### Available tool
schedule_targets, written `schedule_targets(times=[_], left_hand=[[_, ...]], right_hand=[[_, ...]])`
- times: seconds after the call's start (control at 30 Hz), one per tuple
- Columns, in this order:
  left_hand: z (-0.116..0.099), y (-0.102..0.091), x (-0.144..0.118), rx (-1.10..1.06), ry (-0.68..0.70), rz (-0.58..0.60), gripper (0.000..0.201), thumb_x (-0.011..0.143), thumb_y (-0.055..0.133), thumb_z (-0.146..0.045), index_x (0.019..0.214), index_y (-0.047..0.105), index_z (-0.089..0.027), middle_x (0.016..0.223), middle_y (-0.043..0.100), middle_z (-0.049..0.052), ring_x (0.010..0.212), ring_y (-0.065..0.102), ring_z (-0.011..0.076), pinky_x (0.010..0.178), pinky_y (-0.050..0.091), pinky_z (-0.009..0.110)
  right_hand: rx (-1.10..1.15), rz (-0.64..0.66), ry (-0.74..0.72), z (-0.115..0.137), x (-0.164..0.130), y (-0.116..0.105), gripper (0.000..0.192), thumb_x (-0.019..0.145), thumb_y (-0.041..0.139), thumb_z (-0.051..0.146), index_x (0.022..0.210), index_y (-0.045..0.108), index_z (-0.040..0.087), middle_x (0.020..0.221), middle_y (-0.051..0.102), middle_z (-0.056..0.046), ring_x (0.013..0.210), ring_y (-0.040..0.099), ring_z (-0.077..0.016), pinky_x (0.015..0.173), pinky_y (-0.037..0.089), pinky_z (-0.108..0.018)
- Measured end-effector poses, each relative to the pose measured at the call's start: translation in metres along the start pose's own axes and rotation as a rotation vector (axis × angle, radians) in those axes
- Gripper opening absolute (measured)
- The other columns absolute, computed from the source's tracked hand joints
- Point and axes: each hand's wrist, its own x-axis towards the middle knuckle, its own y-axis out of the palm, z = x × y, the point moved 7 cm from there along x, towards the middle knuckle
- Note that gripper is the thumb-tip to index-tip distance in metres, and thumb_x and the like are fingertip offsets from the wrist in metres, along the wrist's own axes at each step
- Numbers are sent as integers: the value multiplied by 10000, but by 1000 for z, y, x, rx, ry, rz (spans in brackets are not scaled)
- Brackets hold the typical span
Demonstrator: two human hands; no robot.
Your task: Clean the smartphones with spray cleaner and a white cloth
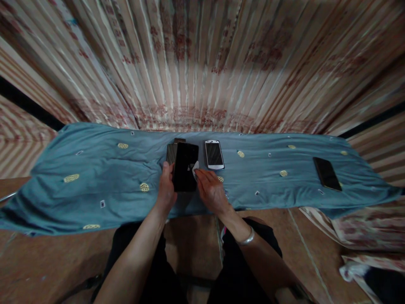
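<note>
The left hand (166, 185) clamps the left edge of a large black phone (185, 167), thumb and fingers closed around it, holding it just above the blue cloth (95, 177) that covers the bench. The right hand (211, 190) presses a small white wipe (195, 168) against the phone's right edge, fingers together and flattened on the wipe.

The phone sits at the centre of the view, screen facing up. Its long axis runs from 6 o'clock to 12 o'clock, tipped slightly toward 1 o'clock, with the near end between the two hands.

To wipe well, the left hand probably needs to keep the phone steady by its edge, off the glass, while the right hand draws the wipe in straight strokes along the long axis with light, even pressure.

Beneath the far end of the held phone, more dark phones (172, 151) lie stacked at 11 o'clock. A white phone (214, 154) lies just beside it at 1 o'clock, pointing the same way. Another black phone (327, 173) lies well apart at 3 o'clock, angled toward 11 o'clock. A silver bangle (247, 239) circles the right wrist.
</note>
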Motion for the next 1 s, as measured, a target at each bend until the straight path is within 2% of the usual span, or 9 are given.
schedule_targets(times=[0.13, 0.3, 0.5, 0.8, 0.9, 1.0], left_hand=[[-3, 0, 1, -16, 37, 12, 553, 1106, 341, -504, 1110, 775, -160, 965, 843, 105, 1134, 785, 294, 920, 655, 389], [-3, -3, 5, -12, 76, 65, 581, 1054, 441, -620, 1113, 779, -151, 1022, 845, 118, 1123, 785, 307, 901, 658, 389], [-1, -4, 7, -40, 68, 52, 597, 1024, 480, -655, 1117, 789, -153, 1024, 844, 128, 1096, 791, 307, 878, 656, 387], [0, 4, 4, -67, 41, 42, 556, 1054, 435, -623, 1014, 771, -182, 1010, 832, 110, 1153, 766, 309, 910, 630, 377], [4, 4, 4, -52, 10, 38, 541, 1052, 443, -629, 977, 760, -196, 928, 818, 95, 1084, 775, 297, 873, 621, 363], [10, 1, 5, -37, -25, 43, 536, 1052, 439, -626, 968, 742, -192, 832, 788, 72, 916, 776, 250, 785, 606, 324]], right_hand=[[-2, 56, -25, 9, -5, 0, 392, 1055, 465, 101, 1352, 720, 113, 1213, 786, -183, 1073, 727, -264, 1003, 622, -428], [4, 116, -38, 15, -9, 1, 309, 1071, 510, 138, 1280, 737, 124, 1146, 794, -165, 1022, 721, -252, 958, 621, -406], [-75, 141, -79, 20, -12, 1, 240, 1101, 529, 193, 1149, 759, 145, 1043, 794, -134, 952, 720, -242, 898, 620, -387], [-159, 69, -140, 24, -11, -5, 273, 1113, 510, 189, 1150, 779, 156, 1070, 800, -131, 953, 717, -232, 880, 616, -378], [-147, 37, -181, 32, -11, -7, 255, 1108, 527, 185, 1139, 778, 155, 1074, 800, -121, 956, 712, -217, 904, 615, -360], [-114, 68, -210, 42, -10, -4, 239, 1096, 539, 163, 1173, 765, 144, 1090, 792, -126, 981, 704, -219, 929, 616, -364]])
